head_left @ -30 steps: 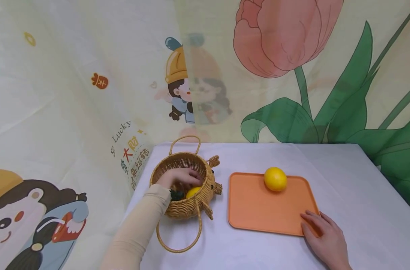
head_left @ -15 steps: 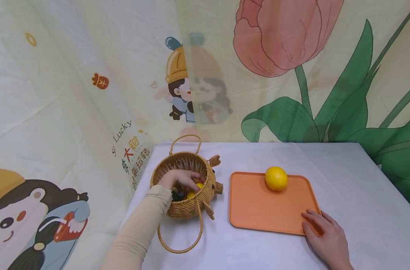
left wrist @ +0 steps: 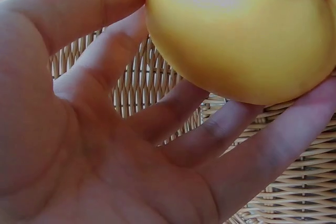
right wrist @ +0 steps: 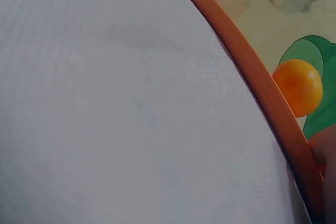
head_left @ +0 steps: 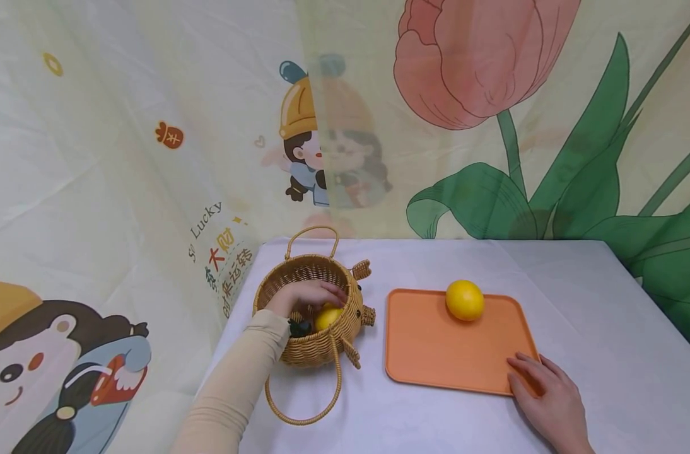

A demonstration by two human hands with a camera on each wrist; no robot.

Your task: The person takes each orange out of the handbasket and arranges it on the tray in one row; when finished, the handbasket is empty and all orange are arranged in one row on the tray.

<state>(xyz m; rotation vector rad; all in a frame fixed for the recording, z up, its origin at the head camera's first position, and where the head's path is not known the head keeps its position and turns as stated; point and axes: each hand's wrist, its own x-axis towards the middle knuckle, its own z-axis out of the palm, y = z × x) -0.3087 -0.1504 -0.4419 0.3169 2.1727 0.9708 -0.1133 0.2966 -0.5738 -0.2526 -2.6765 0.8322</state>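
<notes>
Inside a wicker basket shaped like a pig, my left hand curls its thumb and fingers round a yellow fruit. The left wrist view shows the fruit's smooth skin and a small green stem spot. Beside it in the basket lies a dark green item, mostly hidden, its kind unclear. My right hand rests on the near right corner of an orange tray, fingertips over the rim. Another round yellow fruit sits at the tray's far edge, apart from both hands.
One basket handle lies toward me on the white tablecloth; the other handle stands up at the back. The pig's snout points at the tray across a narrow gap. A printed curtain hangs behind the table.
In the basket, my left hand's fingers have shifted over the yellow fruit to its far side, and more of the fruit shows. My right hand and the tray have stayed put.
</notes>
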